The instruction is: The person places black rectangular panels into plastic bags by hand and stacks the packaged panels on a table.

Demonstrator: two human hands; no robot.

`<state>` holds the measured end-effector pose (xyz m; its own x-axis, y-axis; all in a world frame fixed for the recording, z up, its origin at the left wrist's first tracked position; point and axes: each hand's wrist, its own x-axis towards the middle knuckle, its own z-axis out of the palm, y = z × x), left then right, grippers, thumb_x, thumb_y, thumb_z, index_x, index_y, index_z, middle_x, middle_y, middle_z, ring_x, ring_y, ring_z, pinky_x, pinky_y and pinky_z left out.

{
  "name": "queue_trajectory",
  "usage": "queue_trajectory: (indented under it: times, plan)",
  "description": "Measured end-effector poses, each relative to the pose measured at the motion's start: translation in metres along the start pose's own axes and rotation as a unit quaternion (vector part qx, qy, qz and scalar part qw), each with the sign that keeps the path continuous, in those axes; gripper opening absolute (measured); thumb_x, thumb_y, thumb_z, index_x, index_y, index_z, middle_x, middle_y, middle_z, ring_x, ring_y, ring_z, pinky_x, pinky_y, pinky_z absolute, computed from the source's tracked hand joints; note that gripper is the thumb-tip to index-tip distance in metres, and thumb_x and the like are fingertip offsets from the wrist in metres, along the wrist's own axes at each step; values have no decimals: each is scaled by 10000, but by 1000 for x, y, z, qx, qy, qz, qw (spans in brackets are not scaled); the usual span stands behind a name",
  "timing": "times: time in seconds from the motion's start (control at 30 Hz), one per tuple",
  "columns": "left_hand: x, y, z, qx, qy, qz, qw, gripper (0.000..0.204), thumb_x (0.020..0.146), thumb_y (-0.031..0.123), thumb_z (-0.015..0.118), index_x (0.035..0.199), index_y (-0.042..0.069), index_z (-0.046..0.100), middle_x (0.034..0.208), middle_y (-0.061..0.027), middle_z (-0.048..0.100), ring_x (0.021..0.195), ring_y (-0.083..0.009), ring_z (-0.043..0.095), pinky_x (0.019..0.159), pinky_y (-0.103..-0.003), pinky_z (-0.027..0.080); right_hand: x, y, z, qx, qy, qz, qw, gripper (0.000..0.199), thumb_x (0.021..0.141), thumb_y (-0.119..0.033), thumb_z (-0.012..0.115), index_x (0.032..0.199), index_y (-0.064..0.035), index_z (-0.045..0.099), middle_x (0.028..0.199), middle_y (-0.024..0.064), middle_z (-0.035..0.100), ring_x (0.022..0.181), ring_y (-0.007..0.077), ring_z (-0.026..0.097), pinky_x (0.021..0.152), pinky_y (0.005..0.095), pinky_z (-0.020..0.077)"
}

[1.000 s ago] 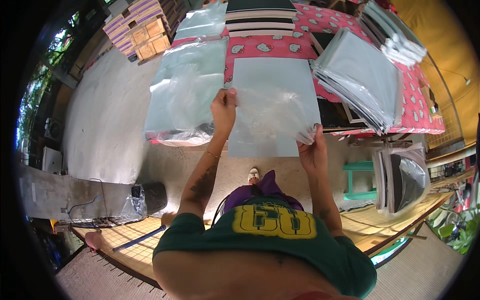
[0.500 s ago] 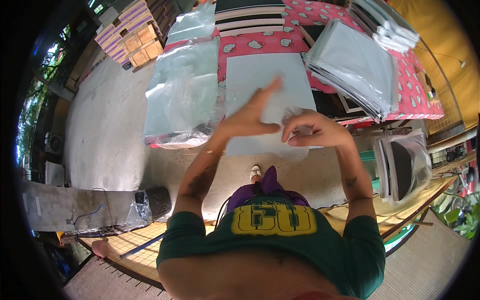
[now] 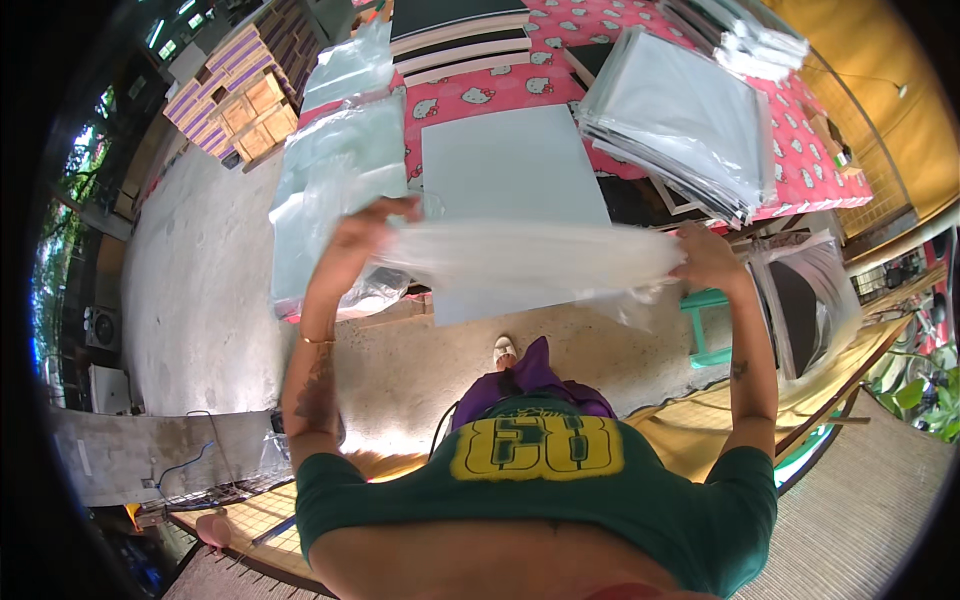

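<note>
1. Grip first: the left hand looks closed on one end of some clear plastic film, though it's too blurry to make out single fingers. The right hand has its fingers bent in and seems to pinch the other end.

2. The film is strung between them mid-frame, above a pale grey sheet (can't tell if they touch anywhere).

3. What could go wrong, imo: thin stuff like that could split or stretch if the hands pull too hard, or fold onto itself if one end slips. The sheet's near edge seems to poke past the table, so a bumped arm could skew it.

4. Looks: the film is milky, see-through and streaky with blur, with a loose, crinkly bit drooping near the right hand. The sheet is flat, smooth and plain.

5. Farther out: glossy plastic sheets left of the grey one, a wrapped stack at upper right, black-and-white frames at top centre, and a green stool at lower right.
</note>
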<state>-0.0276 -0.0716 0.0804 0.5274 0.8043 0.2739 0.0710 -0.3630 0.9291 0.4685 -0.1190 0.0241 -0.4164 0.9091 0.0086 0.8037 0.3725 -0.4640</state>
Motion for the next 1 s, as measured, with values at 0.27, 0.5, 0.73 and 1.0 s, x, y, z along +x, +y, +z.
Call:
queue_trajectory:
  times: [0.27, 0.5, 0.73, 1.0]
  plan:
    - [-10, 7, 60, 249, -235, -118, 932, 344, 826, 296, 617, 990, -6, 617, 973, -104, 639, 811, -196, 618, 668, -317, 474, -3, 14, 18, 802, 171, 47, 570, 391, 858, -263, 502, 1145, -2, 552, 910, 96, 636, 827, 204, 623, 720, 340, 524]
    - [-27, -2, 49, -39, -11, -309, 950, 369, 854, 412, 604, 843, 45, 632, 655, -10, 569, 597, -114, 533, 627, -307, 487, 5, -16, 23, 780, 214, 98, 579, 224, 823, -274, 618, 836, -53, 579, 780, 83, 603, 753, 195, 611, 672, 366, 513]
    - [-52, -20, 33, -214, 104, -316, 919, 269, 884, 266, 580, 1007, 33, 631, 878, -102, 669, 819, -151, 607, 740, -257, 463, -33, 4, 84, 559, -230, 77, 793, 357, 866, -313, 587, 1020, 8, 600, 880, 68, 630, 767, 159, 590, 727, 305, 479]
    - [-144, -89, 20, -417, 111, -287, 856, 333, 824, 187, 589, 1099, 2, 550, 900, -102, 639, 778, -167, 598, 714, -267, 473, -77, -9, 149, 315, -512, 86, 794, 385, 747, -271, 647, 1030, -13, 603, 953, 76, 601, 839, 165, 530, 812, 291, 418]
